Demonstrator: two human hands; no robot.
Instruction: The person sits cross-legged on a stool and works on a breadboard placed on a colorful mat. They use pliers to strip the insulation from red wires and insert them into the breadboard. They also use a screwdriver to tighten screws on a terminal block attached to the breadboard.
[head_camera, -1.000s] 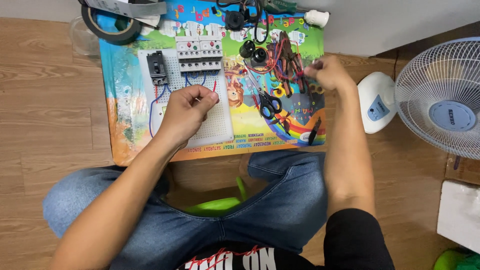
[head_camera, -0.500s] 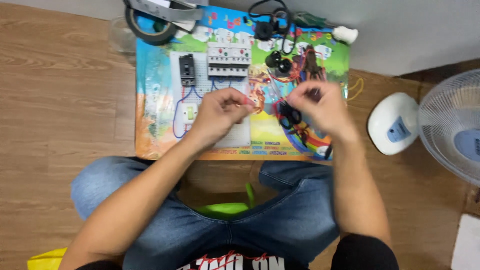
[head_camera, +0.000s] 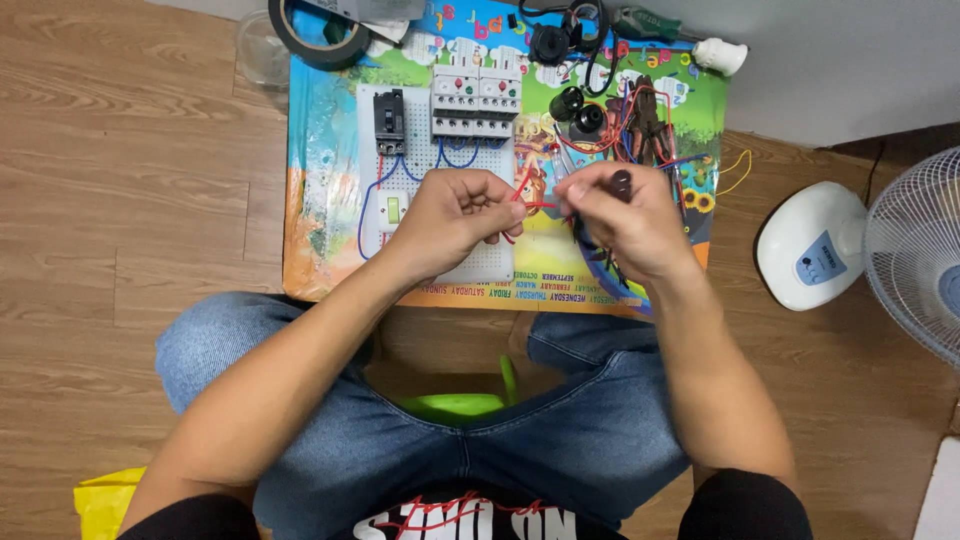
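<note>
**Both hands pinching a red wire above the white wiring board**

A short red wire (head_camera: 528, 203) is stretching between the two hands, hanging just over the right edge of the white perforated board (head_camera: 440, 200). The left hand (head_camera: 455, 220) is curling its fingers and gripping one end of the wire between thumb and fingertips. The right hand (head_camera: 620, 215) is pinching the other end; its fingers are bunched tightly, and a small dark cylindrical part (head_camera: 622, 183) is showing at its knuckles, though whether the fingers are holding it cannot be told.

On the board, at its top left, a black breaker (head_camera: 389, 121) is sitting, with a row of white switch modules (head_camera: 477, 100) beside it along the top edge and blue wires (head_camera: 425, 168) looping below them. The board is lying on a colourful printed mat (head_camera: 330, 200). To the right of the board, a heap of tools and red and black leads (head_camera: 630, 120) is resting on the mat. Above the board's top left corner, a roll of black tape (head_camera: 315, 35) is lying. Well to the right of the board, a white fan (head_camera: 860, 255) is standing on the wooden floor (head_camera: 120, 200).
</note>
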